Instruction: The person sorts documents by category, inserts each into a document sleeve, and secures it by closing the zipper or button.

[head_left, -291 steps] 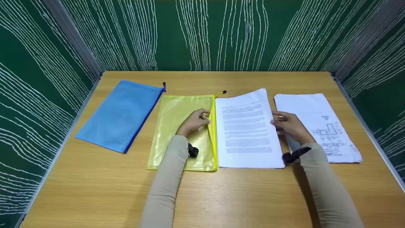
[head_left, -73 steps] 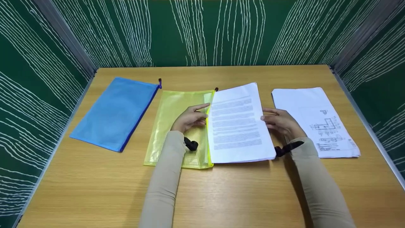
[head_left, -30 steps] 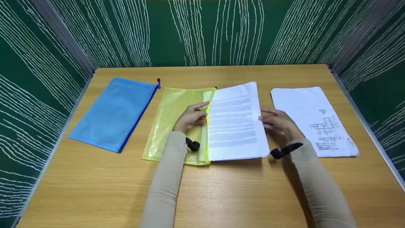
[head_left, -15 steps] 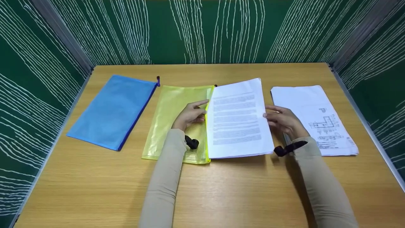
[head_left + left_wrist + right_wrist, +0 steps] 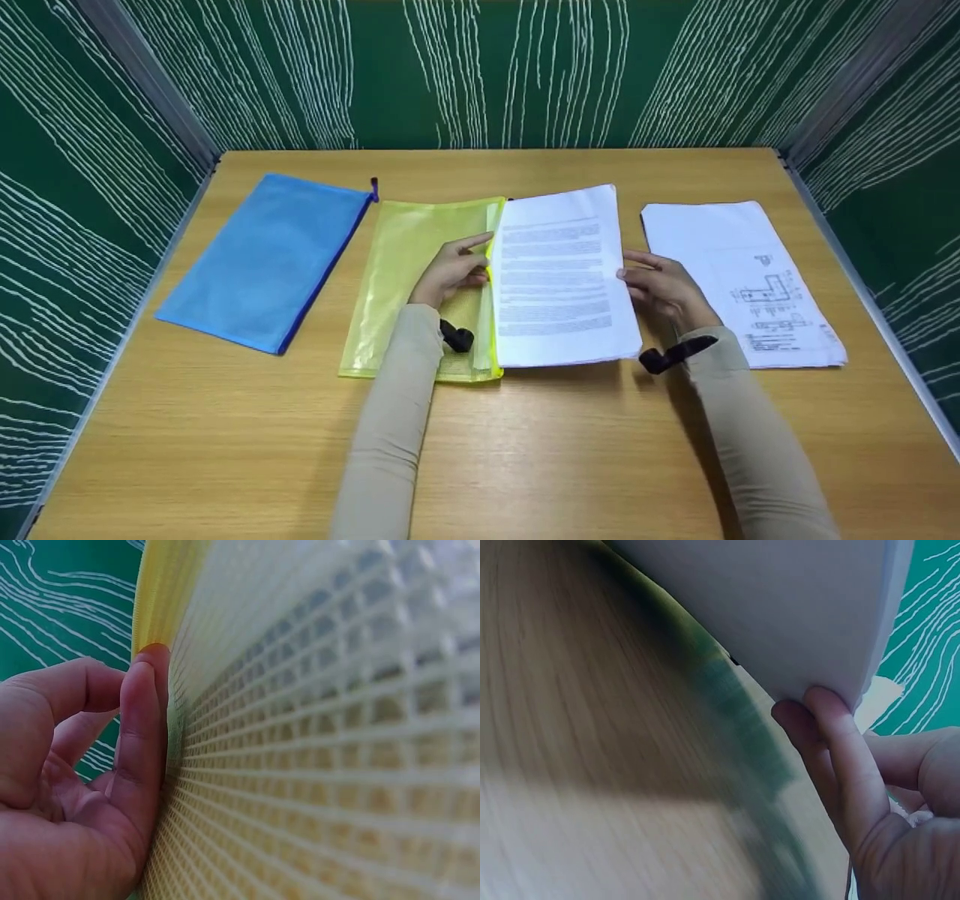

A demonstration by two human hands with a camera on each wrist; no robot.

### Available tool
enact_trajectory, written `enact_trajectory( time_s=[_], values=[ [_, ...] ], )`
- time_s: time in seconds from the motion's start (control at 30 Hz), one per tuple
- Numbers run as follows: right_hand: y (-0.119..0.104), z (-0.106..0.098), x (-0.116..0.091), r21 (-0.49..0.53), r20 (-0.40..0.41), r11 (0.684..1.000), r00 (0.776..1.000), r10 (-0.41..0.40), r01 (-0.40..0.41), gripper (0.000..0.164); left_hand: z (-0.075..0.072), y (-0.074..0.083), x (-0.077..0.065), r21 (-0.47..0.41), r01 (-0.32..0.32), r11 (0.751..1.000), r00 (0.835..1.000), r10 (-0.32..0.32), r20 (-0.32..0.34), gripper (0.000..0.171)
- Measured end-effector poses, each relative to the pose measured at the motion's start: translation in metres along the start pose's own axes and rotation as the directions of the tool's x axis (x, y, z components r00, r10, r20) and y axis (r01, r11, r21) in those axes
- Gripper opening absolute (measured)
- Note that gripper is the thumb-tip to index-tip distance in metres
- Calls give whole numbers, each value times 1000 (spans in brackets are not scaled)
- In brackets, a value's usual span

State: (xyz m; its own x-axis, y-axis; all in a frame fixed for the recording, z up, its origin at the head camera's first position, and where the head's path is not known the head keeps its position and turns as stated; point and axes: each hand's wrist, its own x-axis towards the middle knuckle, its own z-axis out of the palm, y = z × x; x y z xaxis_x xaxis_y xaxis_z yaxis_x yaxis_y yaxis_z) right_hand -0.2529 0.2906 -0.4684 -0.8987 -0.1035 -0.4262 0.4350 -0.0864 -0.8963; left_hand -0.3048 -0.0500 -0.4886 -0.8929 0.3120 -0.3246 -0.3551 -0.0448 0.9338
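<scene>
A translucent yellow mesh zip pouch point(image 5: 397, 240) lies mid-table, its zipped mouth facing right. My left hand point(image 5: 451, 271) pinches the mouth's edge; in the left wrist view, thumb and fingers point(image 5: 141, 727) meet on the yellow border point(image 5: 161, 596). My right hand point(image 5: 667, 286) grips the right edge of a printed paper stack point(image 5: 559, 277), thumb on top. That stack is tilted, its right side raised off the table. Its left edge is inside the pouch, where a pale strip shows through the mesh. The right wrist view shows fingers point(image 5: 847, 757) under the sheets point(image 5: 780, 607).
A blue zip pouch point(image 5: 262, 262) lies flat at the left. Another paper stack point(image 5: 701, 229), printed with technical drawings, lies at the right, partly behind my right hand. Green walls point(image 5: 420, 75) with white lines enclose the wooden table point(image 5: 517, 465) at the back and sides.
The printed stack, first lying beside the pouch, has been raised at its right and moved left into the mouth. Since half a second ago it has shifted slightly left; the pale strip is wider.
</scene>
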Motion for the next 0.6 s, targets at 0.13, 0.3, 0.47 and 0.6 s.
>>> enact_trajectory(
  time_s=[0.13,0.3,0.47,0.6],
  values=[
    [2,2,0,-44,-17,999,1000,10,-11,70,1,-1,1,-30,-1,1000,1000,1,-6,54],
    [2,2,0,-67,-28,998,1000,9,-11,70,0,-1,1,-28,0,1000,1000,-1,-9,53],
    [0,-2,0,-34,-29,999,1000,2,-3,71,-1,1,1,-10,9,1000,1000,-9,1,53],
    [-1,-4,-1,24,-18,1000,1000,16,-15,73,-2,1,2,-7,10,1000,1000,-10,3,52]
  ],
)
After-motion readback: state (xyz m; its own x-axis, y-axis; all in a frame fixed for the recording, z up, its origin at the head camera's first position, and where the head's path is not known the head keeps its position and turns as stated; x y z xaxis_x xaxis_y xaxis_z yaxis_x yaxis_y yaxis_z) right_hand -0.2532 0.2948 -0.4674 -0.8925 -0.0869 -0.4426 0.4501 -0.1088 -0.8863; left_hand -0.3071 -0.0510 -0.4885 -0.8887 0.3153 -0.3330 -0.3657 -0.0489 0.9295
